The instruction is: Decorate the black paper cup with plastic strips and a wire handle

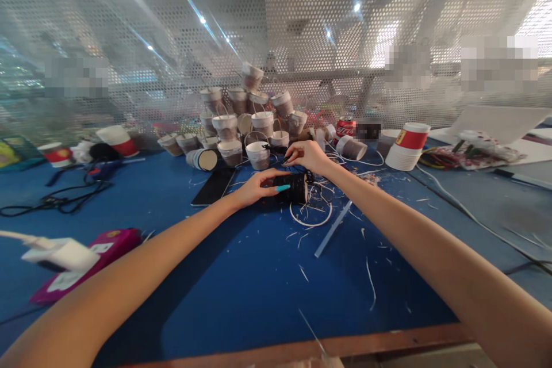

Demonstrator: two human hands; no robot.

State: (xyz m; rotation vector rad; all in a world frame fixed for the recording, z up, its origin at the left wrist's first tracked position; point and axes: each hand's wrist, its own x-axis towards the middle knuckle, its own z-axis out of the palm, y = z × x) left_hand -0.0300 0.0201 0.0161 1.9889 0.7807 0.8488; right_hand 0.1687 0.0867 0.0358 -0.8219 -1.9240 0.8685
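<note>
My left hand is closed round a small black-wrapped cup that lies on its side, its pale end turned to the right. A turquoise thumbnail shows against the black side. Just above the cup, my right hand has its fingers pinched together, with something dark and thin at the fingertips that is too small to name. Dark strands loop between that hand and the cup. White cord curls on the table below. Behind my hands stands a small white-rimmed bucket with a handle.
Several small handled buckets are stacked before a perforated metal screen. A dark phone lies left of my hands, a glue stick right. Paper cups, a red can and a purple power strip are around.
</note>
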